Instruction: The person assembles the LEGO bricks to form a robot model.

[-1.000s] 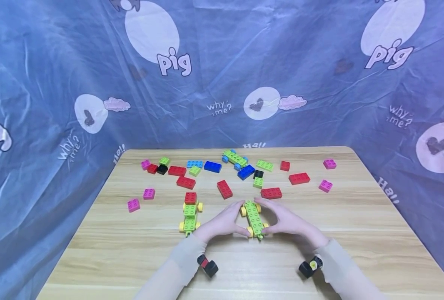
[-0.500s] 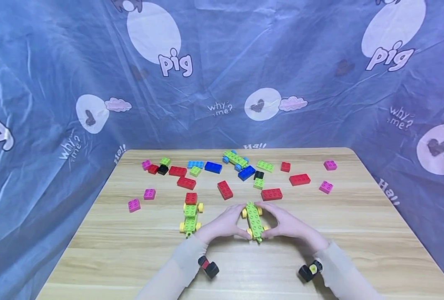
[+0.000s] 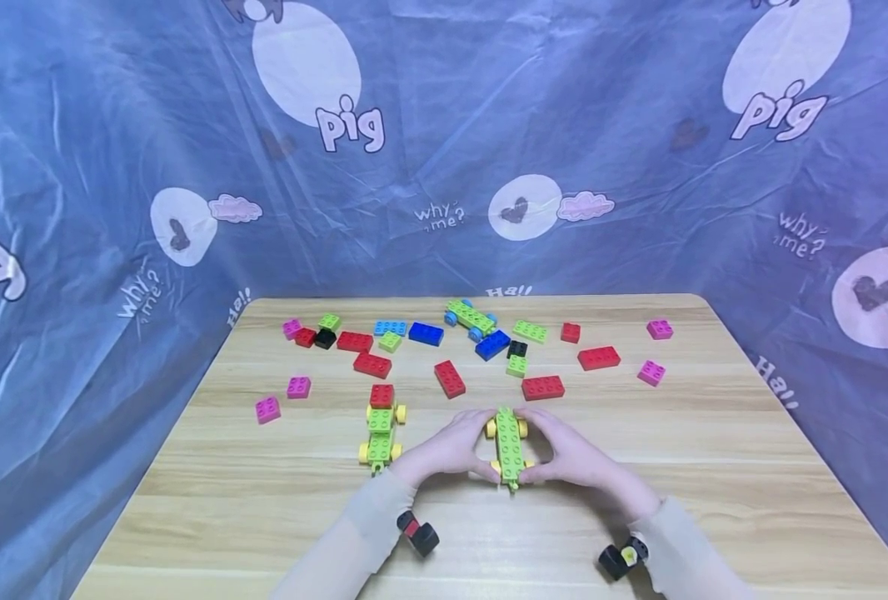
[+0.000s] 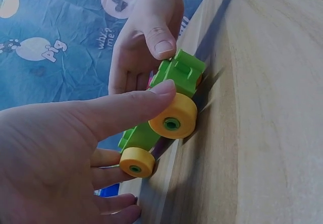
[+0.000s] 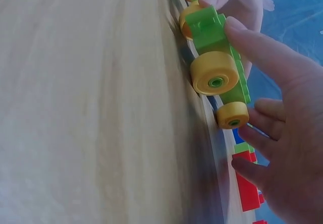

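A green toy car base [image 3: 509,446] with yellow wheels and studs on top stands on the table, lengthwise to me. My left hand [image 3: 453,446] holds its left side, thumb at the near end and fingertips by the far wheel. On the opposite side my right hand [image 3: 573,450] holds it the same way. In the left wrist view the left thumb lies against the near yellow wheel [image 4: 174,117]. The right wrist view has the right thumb [image 5: 252,40] on the green edge. Left of the hands stands another yellow-wheeled car [image 3: 380,446] with green and red bricks stacked on it.
Loose bricks lie across the back, among them a red brick [image 3: 543,387] just beyond my right hand. A green base with blue wheels [image 3: 471,318] is near the rear edge. Pink bricks [image 3: 267,409] lie at both sides. A blue printed cloth [image 3: 444,150] hangs behind the table.
The held car base has come slightly nearer to me and turned from a slant to nearly straight. Both hands have kept hold of it. The other bricks have stayed in place.
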Tool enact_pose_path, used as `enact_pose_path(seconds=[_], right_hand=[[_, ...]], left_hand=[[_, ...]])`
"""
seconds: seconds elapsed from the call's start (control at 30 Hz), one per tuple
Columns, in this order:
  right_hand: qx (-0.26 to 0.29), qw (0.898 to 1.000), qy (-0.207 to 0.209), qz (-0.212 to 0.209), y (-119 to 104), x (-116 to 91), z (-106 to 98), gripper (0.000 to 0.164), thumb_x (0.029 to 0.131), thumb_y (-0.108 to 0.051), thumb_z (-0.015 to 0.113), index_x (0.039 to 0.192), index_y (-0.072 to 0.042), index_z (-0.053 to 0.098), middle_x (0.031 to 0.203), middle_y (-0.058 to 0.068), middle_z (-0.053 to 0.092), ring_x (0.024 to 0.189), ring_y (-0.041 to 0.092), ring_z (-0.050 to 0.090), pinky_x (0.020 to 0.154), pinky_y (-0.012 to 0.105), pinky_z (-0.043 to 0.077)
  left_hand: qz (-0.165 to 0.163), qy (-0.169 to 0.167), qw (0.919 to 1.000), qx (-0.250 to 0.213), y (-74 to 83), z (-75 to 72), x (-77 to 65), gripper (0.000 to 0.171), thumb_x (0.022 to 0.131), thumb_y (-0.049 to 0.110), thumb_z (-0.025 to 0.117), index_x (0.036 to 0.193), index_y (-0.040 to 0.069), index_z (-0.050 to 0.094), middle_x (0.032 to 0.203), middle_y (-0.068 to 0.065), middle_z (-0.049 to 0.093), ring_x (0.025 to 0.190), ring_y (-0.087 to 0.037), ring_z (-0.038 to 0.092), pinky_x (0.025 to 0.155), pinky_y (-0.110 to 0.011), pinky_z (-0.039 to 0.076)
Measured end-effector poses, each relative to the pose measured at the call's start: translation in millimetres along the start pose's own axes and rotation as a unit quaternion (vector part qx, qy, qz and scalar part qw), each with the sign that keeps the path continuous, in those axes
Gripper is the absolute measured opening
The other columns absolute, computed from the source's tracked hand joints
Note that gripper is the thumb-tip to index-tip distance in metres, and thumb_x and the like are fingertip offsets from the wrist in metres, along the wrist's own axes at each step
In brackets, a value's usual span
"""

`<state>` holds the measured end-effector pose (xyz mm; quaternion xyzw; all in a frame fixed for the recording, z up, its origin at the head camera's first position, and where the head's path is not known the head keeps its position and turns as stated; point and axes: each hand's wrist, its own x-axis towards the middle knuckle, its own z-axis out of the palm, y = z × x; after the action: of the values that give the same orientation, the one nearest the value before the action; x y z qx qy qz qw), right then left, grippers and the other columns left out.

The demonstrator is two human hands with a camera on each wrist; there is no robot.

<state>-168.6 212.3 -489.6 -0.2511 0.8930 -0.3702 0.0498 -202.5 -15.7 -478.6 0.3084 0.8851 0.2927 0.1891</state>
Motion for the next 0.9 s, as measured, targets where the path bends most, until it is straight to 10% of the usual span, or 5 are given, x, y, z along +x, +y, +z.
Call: enact_pose_path(seconds=[0.53,0.9], right_hand=[[0.040,0.999,0.013,0.021,2,-1,2,0.094,0.072,-0.038,0.083,0.142,0.004,0.037,0.143,0.025,0.043,0.133,0.044,0.039,0.108,0.062,0.027],[0.073,0.988,0.117,0.072,23,-10,-31,0.049,0.089,-0.020,0.069,0.130,0.000,0.051,0.125,0.017,0.059,0.115,0.036,0.056,0.098,0.055,0.044]], left_hand=[[-0.004,-0.011,0.9998,0.016,-0.9,-3.2,-0.1,0.103,0.067,0.036,0.088,0.149,0.006,0.033,0.150,-0.012,0.040,0.139,-0.028,0.035,0.115,-0.039,0.028],[-0.006,-0.014,0.9999,-0.002,0.5,-2.2,0.5,0.104,0.068,0.038,0.087,0.149,0.004,0.030,0.152,-0.013,0.037,0.140,-0.028,0.034,0.116,-0.038,0.028]])
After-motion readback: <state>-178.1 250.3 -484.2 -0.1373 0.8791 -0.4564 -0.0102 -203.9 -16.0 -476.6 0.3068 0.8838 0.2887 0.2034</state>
